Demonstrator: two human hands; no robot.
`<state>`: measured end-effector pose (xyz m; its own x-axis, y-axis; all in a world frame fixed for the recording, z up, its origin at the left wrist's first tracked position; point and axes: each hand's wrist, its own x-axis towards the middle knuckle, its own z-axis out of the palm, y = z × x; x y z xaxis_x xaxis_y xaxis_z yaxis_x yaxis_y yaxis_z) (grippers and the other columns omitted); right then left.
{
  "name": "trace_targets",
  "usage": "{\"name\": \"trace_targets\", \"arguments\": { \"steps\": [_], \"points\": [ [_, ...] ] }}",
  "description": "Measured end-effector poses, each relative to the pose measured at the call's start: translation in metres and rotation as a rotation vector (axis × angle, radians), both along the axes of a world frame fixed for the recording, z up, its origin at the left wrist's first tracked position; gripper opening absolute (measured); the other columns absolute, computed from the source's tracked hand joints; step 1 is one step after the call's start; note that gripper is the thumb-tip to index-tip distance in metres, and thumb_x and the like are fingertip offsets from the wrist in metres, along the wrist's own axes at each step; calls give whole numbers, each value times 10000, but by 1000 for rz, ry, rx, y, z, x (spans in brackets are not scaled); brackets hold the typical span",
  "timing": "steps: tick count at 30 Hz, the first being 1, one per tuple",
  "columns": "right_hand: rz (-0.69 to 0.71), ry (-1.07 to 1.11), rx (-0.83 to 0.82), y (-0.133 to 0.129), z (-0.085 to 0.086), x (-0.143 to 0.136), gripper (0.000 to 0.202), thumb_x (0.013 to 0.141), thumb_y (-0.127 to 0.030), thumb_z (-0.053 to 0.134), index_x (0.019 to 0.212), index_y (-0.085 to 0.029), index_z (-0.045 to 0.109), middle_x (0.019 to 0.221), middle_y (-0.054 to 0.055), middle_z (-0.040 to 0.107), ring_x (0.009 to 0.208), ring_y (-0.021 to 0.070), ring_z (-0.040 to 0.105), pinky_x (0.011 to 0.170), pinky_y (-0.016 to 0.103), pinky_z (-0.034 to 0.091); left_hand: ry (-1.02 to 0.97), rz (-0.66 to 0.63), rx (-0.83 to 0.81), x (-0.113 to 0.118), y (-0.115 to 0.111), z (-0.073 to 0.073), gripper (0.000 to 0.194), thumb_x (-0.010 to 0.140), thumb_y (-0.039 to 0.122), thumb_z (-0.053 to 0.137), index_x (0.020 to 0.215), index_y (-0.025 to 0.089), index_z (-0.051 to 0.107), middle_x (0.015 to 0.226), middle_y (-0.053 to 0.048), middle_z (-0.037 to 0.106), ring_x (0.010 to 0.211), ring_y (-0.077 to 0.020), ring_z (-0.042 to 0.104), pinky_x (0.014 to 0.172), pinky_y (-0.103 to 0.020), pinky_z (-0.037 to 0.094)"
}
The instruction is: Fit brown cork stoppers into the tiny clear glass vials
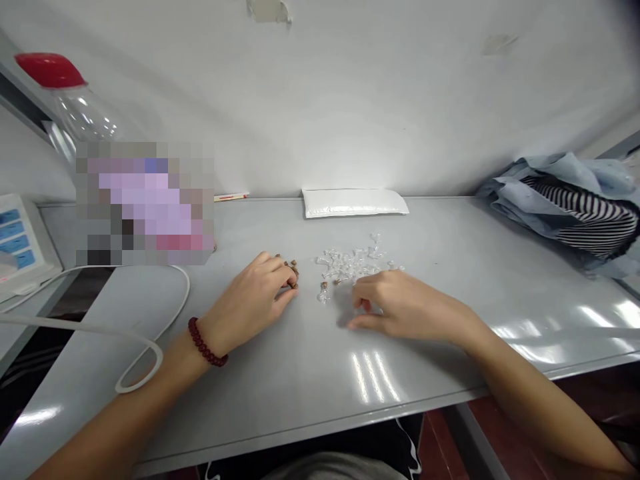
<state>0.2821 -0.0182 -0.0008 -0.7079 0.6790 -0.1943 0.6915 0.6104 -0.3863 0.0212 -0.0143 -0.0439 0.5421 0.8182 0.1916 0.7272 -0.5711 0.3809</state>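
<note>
Small brown corks (293,264) lie in a group at the fingertips of my left hand (257,287). Its fingers are curled, and a cork appears pinched at the tips of thumb and index finger; part of the group is hidden behind the fingers. Tiny clear glass bottles (350,263) are heaped to the right of it. In front of the heap lies a separate little bottle (324,295) with a cork in its neck. My right hand (393,303) rests at the heap's near right side, thumb apart from bent fingers, with nothing visible between them.
A white padded packet (355,203) lies against the wall. Folded blue and striped cloth (570,200) sits at the right. On the left are a red-capped plastic bottle (80,110), a blurred-out patch, a white box (23,247), and a white cable (187,287) looping over my left forearm.
</note>
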Motion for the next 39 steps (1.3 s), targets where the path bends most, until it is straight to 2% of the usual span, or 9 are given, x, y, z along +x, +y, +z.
{"name": "trace_targets", "arguments": {
  "steps": [3,6,13,18,22,27,33,36,39],
  "points": [
    [79,-82,36,-7,-3,-4,162,872,-257,649,736,-173,622,771,53,624,635,170,540,548,311,313,26,0,26,1,-1,0,80,897,193,607,827,177,640,841,-41,635,872,-236,523,750,-383,475],
    [123,-106,60,-9,-7,-7,192,902,-152,542,724,-173,612,793,66,617,721,195,578,577,319,340,55,-14,68,3,-2,-1,98,910,174,569,842,171,639,855,-53,629,866,-237,515,756,-391,475],
    [50,-129,15,-3,10,9,164,898,-330,614,846,-175,625,860,61,607,731,201,569,634,330,376,94,-14,71,7,-4,1,127,919,174,538,836,145,630,840,-64,630,860,-238,516,769,-397,486],
    [92,-201,4,-9,8,17,100,871,-223,618,797,-174,573,881,41,578,669,159,523,592,306,331,86,-8,81,8,-5,2,138,923,170,533,834,126,627,816,-64,631,853,-233,524,753,-378,485],
    [118,-191,4,-12,1,10,158,873,-122,550,722,-170,547,834,36,556,618,135,489,572,302,318,111,-27,134,9,-5,-1,200,938,150,476,811,126,630,783,-65,613,815,-227,513,726,-368,475],
    [96,37,-49,-6,-1,1,93,867,-115,558,795,-170,576,844,29,568,669,137,522,613,284,401,143,-26,157,10,-3,-3,252,948,152,438,789,129,632,751,-64,596,784,-227,507,703,-371,465],
    [69,429,70,-4,-21,-8,96,971,-203,513,995,-160,596,1057,105,635,1024,205,578,894,356,484,77,-14,47,8,-3,-6,217,958,186,456,835,135,627,815,-71,616,850,-239,518,766,-384,473],
    [27,498,85,-6,-31,-13,110,988,-219,496,1023,-158,580,1070,106,643,965,184,603,848,334,504,40,-7,22,8,-4,-4,223,967,190,443,841,138,619,833,-76,611,855,-242,504,769,-390,465],
    [-18,528,81,-7,-35,-16,102,989,-231,500,1035,-167,566,1094,96,641,865,147,607,756,293,512,-101,-25,4,11,-8,0,186,971,206,452,893,151,612,901,-69,620,892,-230,510,789,-375,461]
  ]
}}
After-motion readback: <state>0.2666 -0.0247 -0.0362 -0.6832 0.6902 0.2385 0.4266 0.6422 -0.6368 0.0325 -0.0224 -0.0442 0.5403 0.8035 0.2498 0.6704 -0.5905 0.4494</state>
